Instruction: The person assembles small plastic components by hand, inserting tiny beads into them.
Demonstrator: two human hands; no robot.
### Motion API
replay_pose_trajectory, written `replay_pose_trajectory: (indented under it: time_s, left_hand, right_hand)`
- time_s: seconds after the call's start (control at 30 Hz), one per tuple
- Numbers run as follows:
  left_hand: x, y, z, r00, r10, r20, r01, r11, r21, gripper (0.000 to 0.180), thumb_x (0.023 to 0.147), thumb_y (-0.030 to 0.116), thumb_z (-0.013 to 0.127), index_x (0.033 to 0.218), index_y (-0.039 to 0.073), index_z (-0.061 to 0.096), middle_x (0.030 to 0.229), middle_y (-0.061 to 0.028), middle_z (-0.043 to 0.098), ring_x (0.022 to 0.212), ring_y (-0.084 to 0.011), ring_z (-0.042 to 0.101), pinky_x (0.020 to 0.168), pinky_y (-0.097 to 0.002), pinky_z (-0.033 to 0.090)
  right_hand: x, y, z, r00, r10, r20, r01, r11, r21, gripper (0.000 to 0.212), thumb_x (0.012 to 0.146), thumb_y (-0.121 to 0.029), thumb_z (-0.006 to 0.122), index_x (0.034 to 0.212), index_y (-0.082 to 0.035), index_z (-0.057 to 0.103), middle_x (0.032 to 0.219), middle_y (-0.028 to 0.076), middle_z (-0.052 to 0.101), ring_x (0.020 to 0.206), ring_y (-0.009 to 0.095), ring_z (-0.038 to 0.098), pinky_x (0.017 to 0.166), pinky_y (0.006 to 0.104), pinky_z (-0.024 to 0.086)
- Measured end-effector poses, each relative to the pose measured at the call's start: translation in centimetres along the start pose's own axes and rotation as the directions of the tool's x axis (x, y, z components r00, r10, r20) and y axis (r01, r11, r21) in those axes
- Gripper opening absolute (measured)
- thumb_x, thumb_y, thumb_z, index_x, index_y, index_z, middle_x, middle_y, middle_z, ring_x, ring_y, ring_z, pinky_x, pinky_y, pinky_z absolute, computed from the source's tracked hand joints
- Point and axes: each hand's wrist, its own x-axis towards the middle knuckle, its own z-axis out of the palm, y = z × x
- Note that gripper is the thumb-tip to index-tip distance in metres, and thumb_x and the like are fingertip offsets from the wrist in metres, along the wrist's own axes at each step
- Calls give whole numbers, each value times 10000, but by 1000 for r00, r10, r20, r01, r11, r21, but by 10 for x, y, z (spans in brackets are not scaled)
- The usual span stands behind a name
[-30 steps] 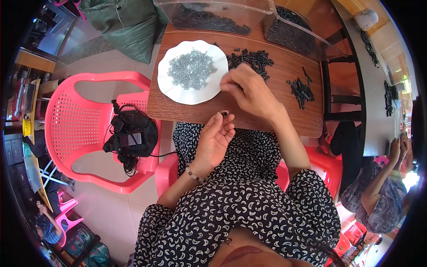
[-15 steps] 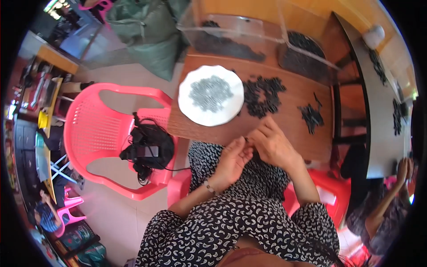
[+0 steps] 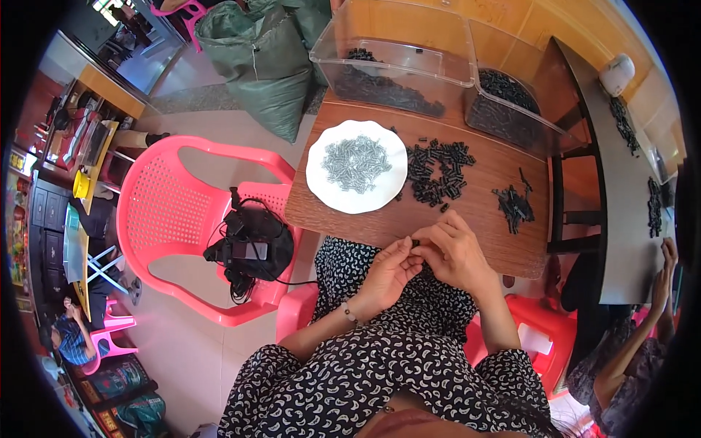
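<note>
My left hand and my right hand meet just off the table's front edge, fingertips pinched together. Between them is a small black cylindrical piece, mostly covered by the fingers. A white scalloped plate stands at the table's left, bearing a heap of small clear pieces. Right of it lies a loose pile of short black cylinders, with one stray cylinder close to my right fingertips. Farther right is a smaller pile of thin black pieces.
Two clear bins of black pieces stand along the back of the brown table. A pink chair at left carries a black bag with cables. Green sacks stand behind; another person's arms show at right.
The whole view has shifted slightly, so the table and plate sit a little lower and farther right. My hands stay together, and the black piece between the fingertips shows more plainly.
</note>
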Motion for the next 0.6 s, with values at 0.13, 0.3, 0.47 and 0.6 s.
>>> replay_pose_trajectory:
  time_s: [0.13, 0.3, 0.47, 0.6]
  left_hand:
    - [2, 2, -1, 998, -54, 36, 54, 998, -12, 214, 970, 268, 549, 1032, 79, 628, 921, 5, 650, 796, -68, 587, 749, -220, 489]
    - [-5, 12, 14, 1000, 1, 25, -2, 999, 52, 271, 968, 293, 547, 1049, 49, 634, 972, -16, 659, 811, -66, 582, 752, -219, 485]
    - [1, 7, 10, 998, -67, 11, 66, 995, 75, 276, 961, 315, 556, 1033, 61, 639, 995, -12, 657, 831, -62, 580, 757, -218, 478]
    - [1, 3, 8, 997, -73, 8, 72, 993, 94, 287, 957, 330, 560, 1022, 61, 637, 952, -2, 648, 820, -61, 575, 748, -216, 477]
  right_hand:
    - [-6, 3, -4, 991, 135, 24, -137, 985, 104, 245, 695, -52, 742, 921, -73, 649, 771, 57, 632, 803, 267, 545, 702, 357, 460]
    - [-11, 5, -1, 985, 170, -26, -163, 969, 184, 240, 713, -92, 767, 930, -67, 668, 778, 45, 637, 801, 246, 534, 716, 347, 454]
    - [-23, 6, 5, 968, 250, -21, -240, 948, 209, 231, 721, -92, 766, 930, -59, 673, 776, 40, 635, 804, 228, 530, 680, 329, 463]
    - [-28, 7, 8, 965, 258, -50, -240, 943, 231, 225, 728, -88, 755, 930, -60, 659, 763, 58, 643, 805, 244, 541, 664, 339, 465]
